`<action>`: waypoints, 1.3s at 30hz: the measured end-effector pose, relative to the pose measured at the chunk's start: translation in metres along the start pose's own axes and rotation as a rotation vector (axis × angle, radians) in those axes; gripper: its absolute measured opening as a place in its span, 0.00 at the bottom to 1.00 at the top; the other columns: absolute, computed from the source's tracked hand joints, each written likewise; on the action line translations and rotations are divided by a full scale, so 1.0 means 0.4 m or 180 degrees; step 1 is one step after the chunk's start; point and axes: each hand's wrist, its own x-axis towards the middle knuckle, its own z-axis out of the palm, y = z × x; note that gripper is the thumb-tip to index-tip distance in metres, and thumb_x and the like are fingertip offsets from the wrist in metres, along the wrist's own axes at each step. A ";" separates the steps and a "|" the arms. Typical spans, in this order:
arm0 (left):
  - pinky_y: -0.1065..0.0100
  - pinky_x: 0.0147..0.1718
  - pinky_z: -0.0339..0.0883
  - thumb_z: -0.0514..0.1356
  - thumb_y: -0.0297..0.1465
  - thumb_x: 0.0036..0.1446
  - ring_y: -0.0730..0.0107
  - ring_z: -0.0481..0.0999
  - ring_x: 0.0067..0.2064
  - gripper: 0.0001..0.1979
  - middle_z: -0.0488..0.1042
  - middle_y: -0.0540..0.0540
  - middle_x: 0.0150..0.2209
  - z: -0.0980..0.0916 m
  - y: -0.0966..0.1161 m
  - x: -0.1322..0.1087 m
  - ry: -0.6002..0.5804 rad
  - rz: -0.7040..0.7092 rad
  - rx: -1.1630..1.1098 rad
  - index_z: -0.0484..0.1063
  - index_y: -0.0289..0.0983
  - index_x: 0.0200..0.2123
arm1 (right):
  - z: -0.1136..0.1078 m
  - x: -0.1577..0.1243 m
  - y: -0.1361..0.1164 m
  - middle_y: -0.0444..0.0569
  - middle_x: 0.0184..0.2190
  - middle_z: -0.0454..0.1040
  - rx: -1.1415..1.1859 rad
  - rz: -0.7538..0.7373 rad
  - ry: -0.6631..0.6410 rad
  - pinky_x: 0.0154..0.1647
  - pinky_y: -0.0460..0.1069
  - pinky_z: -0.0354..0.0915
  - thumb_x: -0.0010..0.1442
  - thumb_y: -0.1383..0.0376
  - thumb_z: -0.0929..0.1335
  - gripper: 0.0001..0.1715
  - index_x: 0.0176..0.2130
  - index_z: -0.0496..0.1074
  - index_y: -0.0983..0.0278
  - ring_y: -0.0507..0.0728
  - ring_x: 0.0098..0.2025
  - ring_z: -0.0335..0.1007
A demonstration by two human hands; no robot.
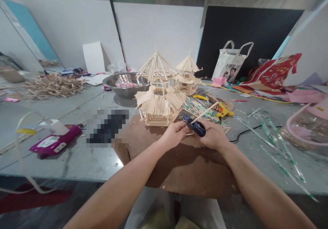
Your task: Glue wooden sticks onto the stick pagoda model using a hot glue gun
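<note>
Your left hand [175, 132] pinches its fingertips on the front end of a dark blue hand tool [195, 126], and your right hand [214, 136] is clenched around its handle. A thin wooden stick [206, 112] juts up and rightward from the tool. All this sits just in front of the stick pagoda model [156, 103], over the brown sheet [179, 164] beneath it. Right of the model lies a yellow glue gun [224, 110]. Behind it to the left is a steel bowl [120, 85], and far left a heap of sticks [52, 85].

2 hands [175, 132] [214, 135], 1 bowl [112, 82], 1 glue gun [224, 110]
</note>
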 end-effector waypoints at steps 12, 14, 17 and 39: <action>0.75 0.16 0.38 0.55 0.46 0.46 0.84 0.46 0.16 0.19 0.48 0.58 0.14 -0.011 0.012 -0.001 -0.0250 -0.0214 -0.0420 0.64 0.33 0.24 | -0.004 -0.003 -0.005 0.46 0.27 0.73 -0.0277 0.0186 -0.0171 0.28 0.46 0.57 0.45 0.60 0.64 0.11 0.32 0.67 0.60 0.56 0.30 0.68; 0.75 0.17 0.40 0.54 0.46 0.47 0.82 0.46 0.17 0.19 0.48 0.58 0.14 -0.009 0.004 0.001 -0.0153 -0.0115 -0.0284 0.66 0.33 0.27 | -0.003 -0.001 -0.004 0.46 0.28 0.73 -0.0306 0.0206 -0.0166 0.29 0.47 0.57 0.45 0.60 0.64 0.12 0.33 0.67 0.60 0.56 0.30 0.68; 0.75 0.18 0.44 0.53 0.44 0.49 0.81 0.49 0.18 0.18 0.49 0.57 0.15 -0.005 -0.008 0.003 0.0062 -0.0025 0.0030 0.67 0.34 0.29 | 0.003 0.005 0.000 0.46 0.32 0.73 -0.0268 0.0198 -0.0102 0.30 0.47 0.58 0.46 0.60 0.64 0.14 0.36 0.67 0.58 0.57 0.33 0.68; 0.75 0.22 0.51 0.47 0.36 0.55 0.77 0.58 0.21 0.14 0.60 0.54 0.17 -0.005 -0.001 0.000 0.0349 -0.0018 0.1716 0.64 0.35 0.24 | 0.017 0.053 0.136 0.61 0.43 0.68 -0.1270 0.1131 -0.0160 0.39 0.56 0.56 0.46 0.44 0.61 0.37 0.46 0.64 0.67 0.67 0.44 0.63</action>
